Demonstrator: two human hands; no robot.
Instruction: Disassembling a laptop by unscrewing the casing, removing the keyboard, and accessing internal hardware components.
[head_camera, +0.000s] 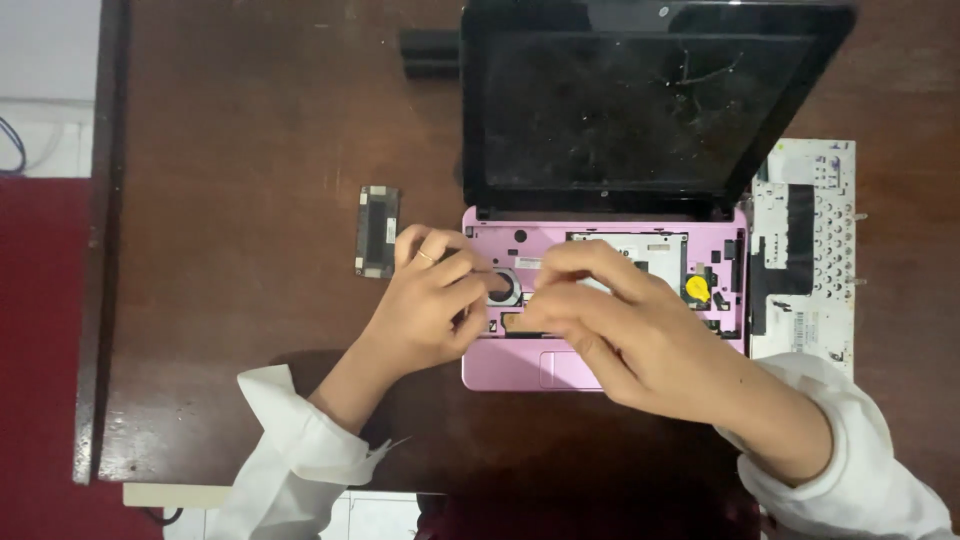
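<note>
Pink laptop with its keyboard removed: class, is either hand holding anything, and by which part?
It cannot be told: the left hand and right hand rest fingers on the pink laptop's open base, hiding any grip.

Your view was evenly lit from overhead but rather dim, with the dark wooden table (250, 120) soaking up most of the light. A soft sheen lay on the table near its left edge, and the laptop screen (640, 110) showed dust and smears. Your hands looked slightly soft; shadows were faint.
</note>
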